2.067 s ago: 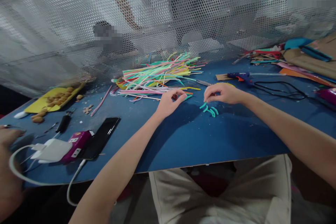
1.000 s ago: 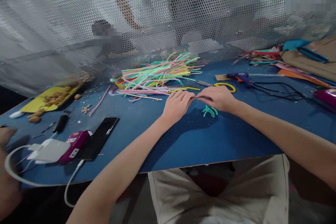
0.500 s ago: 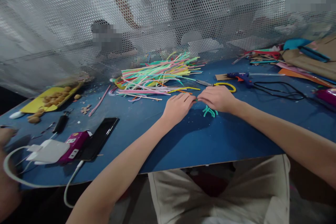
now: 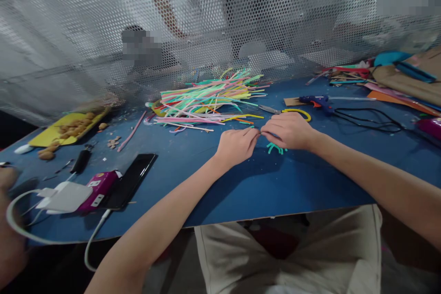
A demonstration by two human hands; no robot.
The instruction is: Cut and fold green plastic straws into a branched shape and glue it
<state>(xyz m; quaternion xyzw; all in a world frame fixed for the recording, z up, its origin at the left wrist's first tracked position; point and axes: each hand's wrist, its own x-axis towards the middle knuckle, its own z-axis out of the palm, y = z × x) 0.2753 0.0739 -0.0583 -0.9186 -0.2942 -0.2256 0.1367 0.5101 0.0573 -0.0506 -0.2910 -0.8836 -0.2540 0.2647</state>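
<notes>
Left hand [image 4: 237,144] and right hand [image 4: 287,131] meet fingertip to fingertip, pinching one short teal pipe cleaner piece [image 4: 254,128] between them above the blue table [image 4: 241,183]; several bent teal pieces [image 4: 274,148] already lie finished beside, the big pile [image 4: 206,98] untouched

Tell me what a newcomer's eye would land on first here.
Probably the bright pile of pipe cleaners, in pinks, greens and yellows, at the back middle of the blue table. Next, just in front of it, the left hand and right hand meet fingertip to fingertip, pinching a small teal piece, with short teal pipe-cleaner pieces lying under the right hand. A perforated metal screen walls off the far edge.
</notes>
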